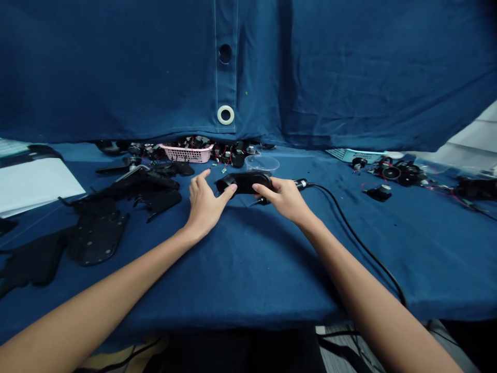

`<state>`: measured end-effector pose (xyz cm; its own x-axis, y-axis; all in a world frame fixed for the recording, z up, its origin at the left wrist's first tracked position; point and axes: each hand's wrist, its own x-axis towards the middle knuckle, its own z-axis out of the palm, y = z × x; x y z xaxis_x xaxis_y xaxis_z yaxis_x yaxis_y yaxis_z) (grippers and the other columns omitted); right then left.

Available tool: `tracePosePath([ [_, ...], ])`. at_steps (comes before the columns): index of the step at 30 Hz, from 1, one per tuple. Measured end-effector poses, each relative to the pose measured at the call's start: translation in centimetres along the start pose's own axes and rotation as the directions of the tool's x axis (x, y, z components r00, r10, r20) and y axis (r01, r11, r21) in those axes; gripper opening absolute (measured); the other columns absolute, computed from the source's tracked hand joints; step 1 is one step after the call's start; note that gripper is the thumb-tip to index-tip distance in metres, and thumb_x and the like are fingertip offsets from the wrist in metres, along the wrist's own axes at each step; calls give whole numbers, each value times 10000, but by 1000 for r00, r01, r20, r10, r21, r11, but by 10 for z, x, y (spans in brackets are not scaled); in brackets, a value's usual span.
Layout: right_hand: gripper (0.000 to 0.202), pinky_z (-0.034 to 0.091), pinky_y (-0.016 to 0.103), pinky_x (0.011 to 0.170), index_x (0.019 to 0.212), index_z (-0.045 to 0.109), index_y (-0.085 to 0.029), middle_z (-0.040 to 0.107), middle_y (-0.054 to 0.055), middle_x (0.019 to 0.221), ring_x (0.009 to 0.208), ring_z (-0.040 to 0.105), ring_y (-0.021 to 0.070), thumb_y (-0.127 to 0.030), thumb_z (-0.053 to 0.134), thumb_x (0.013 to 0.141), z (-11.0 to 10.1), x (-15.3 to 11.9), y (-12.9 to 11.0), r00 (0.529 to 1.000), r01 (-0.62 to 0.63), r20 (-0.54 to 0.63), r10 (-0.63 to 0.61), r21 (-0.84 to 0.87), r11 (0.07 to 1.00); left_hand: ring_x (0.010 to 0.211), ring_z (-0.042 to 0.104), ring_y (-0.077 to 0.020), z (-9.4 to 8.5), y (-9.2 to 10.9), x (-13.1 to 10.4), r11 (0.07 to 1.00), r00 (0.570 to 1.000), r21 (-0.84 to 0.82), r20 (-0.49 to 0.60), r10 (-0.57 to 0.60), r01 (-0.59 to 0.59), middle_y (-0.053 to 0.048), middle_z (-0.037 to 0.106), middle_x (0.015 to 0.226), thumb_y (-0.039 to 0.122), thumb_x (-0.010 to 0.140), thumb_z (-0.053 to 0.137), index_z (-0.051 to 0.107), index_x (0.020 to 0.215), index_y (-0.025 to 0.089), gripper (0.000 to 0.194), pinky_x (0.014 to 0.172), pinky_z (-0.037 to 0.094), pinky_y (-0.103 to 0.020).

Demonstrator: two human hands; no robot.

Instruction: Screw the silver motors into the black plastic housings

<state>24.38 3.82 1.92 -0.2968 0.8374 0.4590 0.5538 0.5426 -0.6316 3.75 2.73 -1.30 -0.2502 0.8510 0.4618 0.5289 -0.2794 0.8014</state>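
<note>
A black plastic casing point(245, 183), long and rounded at its end, is held just above the blue cloth in front of me. My right hand point(285, 197) grips its right end, thumb on the near face and the other fingers mostly hidden. At the left end, the thumb of my left hand point(205, 202) touches the casing, while its other fingers are spread away from it. Partly hidden by my right hand lies a pen-shaped corded tool point(300, 184), its thin tip point(254, 202) showing under the casing. Behind the casing stands a clear round plastic dish point(262, 163).
Black plastic parts point(97, 230) and white paper point(34, 184) lie at left. A pink basket point(186, 154) and a teal basket point(357, 155) stand at the back, near wired components point(402, 172). A black cable point(357, 241) curves over the right-hand table edge. Blue cloth point(155, 67) hangs behind.
</note>
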Motion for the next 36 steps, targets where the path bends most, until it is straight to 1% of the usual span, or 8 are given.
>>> tracePosePath([
  [3, 405, 324, 245, 568, 740, 625, -140, 630, 26, 674, 606, 493, 126, -497, 533, 905, 3, -1, -3, 1000, 11, -21, -12, -30, 999, 1217, 507, -309, -4, 3, -1, 993, 998, 112, 60, 26, -33, -159, 554, 1257, 578, 788, 656, 490, 1262, 155, 658, 1044, 378, -480],
  [6, 371, 342, 249, 598, 804, 647, -155, 641, 25, 722, 647, 505, 140, -481, 515, 920, 5, -3, -6, 997, 80, 2, -80, -54, 995, 1007, 619, -285, -7, 6, 1, 998, 977, 26, 205, -53, 48, -139, 662, 1076, 594, 799, 630, 587, 1133, 157, 552, 895, 461, -416],
  [12, 364, 335, 244, 630, 810, 631, -156, 596, 6, 703, 649, 477, 127, -451, 472, 952, 8, -5, -12, 981, 182, 80, -174, -109, 977, 653, 649, -213, -2, -8, 10, 988, 942, -78, 320, -104, 136, -61, 689, 707, 488, 781, 658, 683, 912, 164, 350, 649, 484, -313],
  [24, 382, 287, 241, 591, 720, 565, -157, 543, -17, 646, 592, 418, 101, -442, 472, 956, 8, -4, -12, 980, 162, 130, -148, -103, 981, 730, 681, -198, 4, -16, 10, 954, 904, -188, 403, -141, 232, -105, 724, 843, 441, 803, 653, 701, 941, 116, 356, 693, 533, -308],
  [28, 352, 329, 244, 605, 805, 616, -159, 621, 5, 721, 631, 489, 122, -451, 483, 951, -8, 2, -15, 990, 133, 57, -127, -115, 984, 916, 688, -224, -1, -3, 5, 943, 898, -251, 429, -95, 220, -135, 706, 1092, 555, 853, 594, 651, 1160, 137, 522, 801, 550, -341],
  [30, 329, 355, 248, 620, 885, 651, -159, 650, 15, 762, 666, 532, 138, -451, 510, 939, -30, 11, -17, 991, 132, 6, -132, -144, 981, 1052, 658, -226, -5, 6, 1, 943, 928, -289, 370, -51, 167, -149, 566, 1363, 556, 894, 543, 504, 1361, 177, 603, 873, 541, -353],
  [32, 285, 373, 244, 627, 868, 674, -147, 650, 18, 730, 672, 553, 139, -411, 572, 908, -58, 25, -18, 988, 115, -78, -134, -217, 969, 1185, 592, -229, -10, 15, -6, 956, 962, -291, 252, 104, -27, -144, 411, 1504, 482, 938, 513, 379, 1453, 209, 597, 963, 510, -365],
  [36, 280, 385, 250, 639, 896, 704, -94, 699, 77, 769, 686, 603, 133, -352, 594, 896, -112, 74, 2, 937, -19, -335, -98, -330, 944, 1304, 490, -229, -14, 23, -19, 904, 857, -160, 289, 427, -397, -116, 380, 1512, 346, 977, 462, 353, 1455, 229, 504, 1056, 464, -408],
])
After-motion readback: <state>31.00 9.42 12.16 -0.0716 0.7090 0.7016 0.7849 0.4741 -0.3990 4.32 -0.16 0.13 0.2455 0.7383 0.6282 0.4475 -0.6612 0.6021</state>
